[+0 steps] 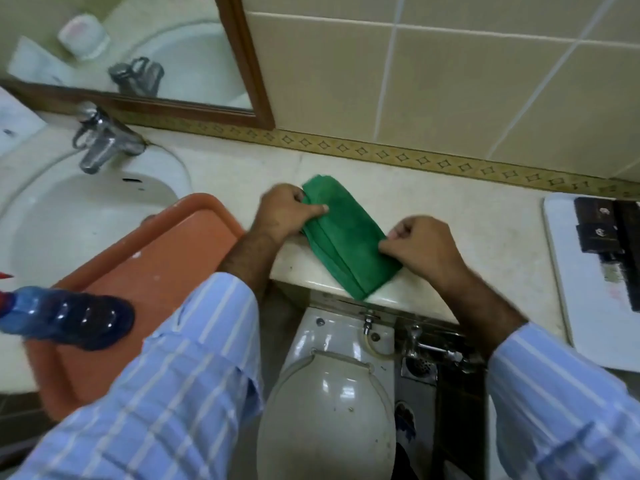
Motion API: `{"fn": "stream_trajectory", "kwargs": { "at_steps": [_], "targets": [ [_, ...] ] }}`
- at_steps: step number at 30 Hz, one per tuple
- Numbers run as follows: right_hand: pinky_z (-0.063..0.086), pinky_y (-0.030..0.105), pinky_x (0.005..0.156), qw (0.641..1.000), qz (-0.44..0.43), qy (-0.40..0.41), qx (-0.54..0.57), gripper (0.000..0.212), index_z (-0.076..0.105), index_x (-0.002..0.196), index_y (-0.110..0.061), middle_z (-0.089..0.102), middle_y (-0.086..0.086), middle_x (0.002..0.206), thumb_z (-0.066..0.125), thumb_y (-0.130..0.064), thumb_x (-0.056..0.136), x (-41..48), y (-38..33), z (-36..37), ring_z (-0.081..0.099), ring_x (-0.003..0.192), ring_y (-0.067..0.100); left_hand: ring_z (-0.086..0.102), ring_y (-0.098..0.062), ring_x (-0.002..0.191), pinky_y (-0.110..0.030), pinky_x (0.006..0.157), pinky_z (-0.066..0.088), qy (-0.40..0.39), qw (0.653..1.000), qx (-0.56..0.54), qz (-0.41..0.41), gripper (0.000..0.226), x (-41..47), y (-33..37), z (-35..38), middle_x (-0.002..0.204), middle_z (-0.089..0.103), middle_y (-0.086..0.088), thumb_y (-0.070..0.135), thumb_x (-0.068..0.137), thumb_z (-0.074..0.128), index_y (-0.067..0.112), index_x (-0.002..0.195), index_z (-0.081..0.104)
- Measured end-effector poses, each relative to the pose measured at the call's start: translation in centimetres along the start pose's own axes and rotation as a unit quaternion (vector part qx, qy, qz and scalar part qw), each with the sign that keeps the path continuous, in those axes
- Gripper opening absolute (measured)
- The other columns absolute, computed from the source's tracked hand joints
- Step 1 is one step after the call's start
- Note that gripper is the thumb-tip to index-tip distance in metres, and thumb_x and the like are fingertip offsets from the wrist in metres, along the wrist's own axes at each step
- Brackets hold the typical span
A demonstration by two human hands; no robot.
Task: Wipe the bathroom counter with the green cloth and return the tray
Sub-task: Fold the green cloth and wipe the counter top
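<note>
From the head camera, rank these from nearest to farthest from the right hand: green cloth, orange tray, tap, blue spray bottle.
From the right hand:
1. Green cloth, pinched in its fingers at the counter's front edge.
2. Orange tray, past the left hand, lying over the sink.
3. Tap, at the back of the sink.
4. Blue spray bottle, far left on the tray.

We have a single view, worn on the head, and we look forward and steeply down from above the toilet lid (pixel 327 414), which sits at the bottom centre directly beneath us. The view faces the tiled wall (pixel 450 81) beyond the lid, with the counter (pixel 450 216) between lid and wall. We stand close: both sleeves fill the lower corners either side of the lid. The wide angle bends the counter's back edge. Left of the lid lies the sink (pixel 55 216), and above that a mirror (pixel 145 46) repeats it.
</note>
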State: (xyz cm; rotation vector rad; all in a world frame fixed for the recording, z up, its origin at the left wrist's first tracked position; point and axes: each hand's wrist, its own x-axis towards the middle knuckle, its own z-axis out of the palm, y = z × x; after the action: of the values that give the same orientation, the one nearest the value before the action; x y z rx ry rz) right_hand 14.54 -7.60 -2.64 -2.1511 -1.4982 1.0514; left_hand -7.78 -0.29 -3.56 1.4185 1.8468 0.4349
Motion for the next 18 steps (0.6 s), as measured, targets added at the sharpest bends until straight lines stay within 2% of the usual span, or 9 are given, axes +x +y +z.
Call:
{"fn": "stream_trajectory", "kwargs": {
  "at_steps": [3, 5, 7, 9, 12, 15, 16, 18],
  "targets": [
    [0.051, 0.025, 0.067, 0.995, -0.083, 0.019, 0.052, 0.017, 0.075, 0.087, -0.01, 0.065, -0.008, 0.072, 0.084, -0.018, 0.075, 3.5, -5.8, 2.1, 0.059, 0.069, 0.01, 0.075, -0.028, 0.084, -0.039, 0.079, 0.064, 0.08, 0.997, 0.012, -0.01, 0.04, 3.2, -0.9, -5.8, 0.097, 0.077, -0.012, 0.041, 0.072, 0.087, 0.009, 0.092, 0.074],
    [0.054, 0.029, 0.074, 0.99, -0.125, 0.029, 0.057, 0.02, 0.074, 0.09, -0.009, 0.068, -0.005, 0.077, 0.086, -0.016, 0.076, 5.8, -9.0, 4.1, 0.061, 0.073, 0.013, 0.075, -0.03, 0.091, -0.032, 0.084, 0.06, 0.134, 0.989, 0.065, -0.01, 0.046, 5.4, -1.3, -8.7, 0.102, 0.077, -0.014, 0.042, 0.074, 0.086, 0.006, 0.101, 0.076],
    [0.058, 0.034, 0.085, 0.989, -0.143, 0.021, 0.041, 0.017, 0.076, 0.091, -0.008, 0.074, 0.0, 0.086, 0.085, -0.017, 0.08, 7.6, -11.0, 6.0, 0.067, 0.081, 0.017, 0.072, -0.03, 0.101, -0.028, 0.083, 0.052, 0.171, 0.973, 0.155, -0.005, 0.046, 7.3, -1.7, -10.1, 0.108, 0.076, -0.015, 0.042, 0.079, 0.081, 0.007, 0.108, 0.076],
    [0.057, 0.037, 0.094, 0.986, -0.16, 0.002, -0.042, 0.018, 0.078, 0.1, -0.01, 0.077, 0.007, 0.102, 0.079, -0.022, 0.087, 8.8, -11.5, 7.6, 0.07, 0.098, 0.024, 0.068, -0.034, 0.112, -0.034, 0.094, 0.051, 0.17, 0.961, 0.218, -0.009, 0.04, 8.8, -2.6, -10.0, 0.118, 0.073, -0.018, 0.032, 0.086, 0.075, 0.004, 0.115, 0.072],
    [0.051, 0.042, 0.097, 0.939, -0.226, -0.001, -0.258, 0.037, 0.069, 0.123, -0.011, 0.068, 0.013, 0.123, 0.06, -0.036, 0.098, 8.4, -10.6, 9.3, 0.062, 0.117, 0.033, 0.054, -0.04, 0.13, -0.043, 0.113, 0.04, 0.111, 0.947, 0.3, -0.027, 0.038, 9.4, -4.3, -7.5, 0.135, 0.062, -0.021, 0.021, 0.096, 0.055, 0.001, 0.127, 0.062],
    [0.043, 0.047, 0.109, 0.914, -0.268, 0.003, -0.304, 0.05, 0.058, 0.139, -0.013, 0.057, 0.013, 0.144, 0.049, -0.046, 0.102, 7.9, -8.6, 9.3, 0.048, 0.137, 0.033, 0.021, -0.038, 0.153, -0.051, 0.125, 0.014, 0.121, 0.933, 0.33, -0.082, 0.054, 8.5, -5.3, -5.3, 0.156, 0.041, -0.016, 0.02, 0.096, 0.044, 0.006, 0.148, 0.042],
    [0.038, 0.047, 0.117, 0.913, -0.27, 0.006, -0.305, 0.056, 0.053, 0.146, -0.014, 0.05, 0.013, 0.154, 0.047, -0.05, 0.103, 7.8, -7.9, 8.7, 0.04, 0.147, 0.032, 0.013, -0.037, 0.156, -0.051, 0.126, 0.01, 0.14, 0.929, 0.336, -0.072, 0.06, 8.0, -5.2, -4.7, 0.162, 0.031, -0.016, 0.019, 0.096, 0.041, 0.005, 0.154, 0.032],
    [0.025, 0.049, 0.127, 0.92, -0.249, 0.023, -0.3, 0.068, 0.04, 0.156, -0.014, 0.035, 0.013, 0.166, 0.043, -0.055, 0.103, 7.8, -6.2, 6.5, 0.023, 0.158, 0.031, 0.013, -0.037, 0.156, -0.049, 0.128, 0.012, 0.159, 0.929, 0.334, -0.001, 0.065, 6.9, -4.3, -3.0, 0.166, 0.021, -0.019, 0.021, 0.1, 0.038, 0.0, 0.158, 0.02]
  ]
}}
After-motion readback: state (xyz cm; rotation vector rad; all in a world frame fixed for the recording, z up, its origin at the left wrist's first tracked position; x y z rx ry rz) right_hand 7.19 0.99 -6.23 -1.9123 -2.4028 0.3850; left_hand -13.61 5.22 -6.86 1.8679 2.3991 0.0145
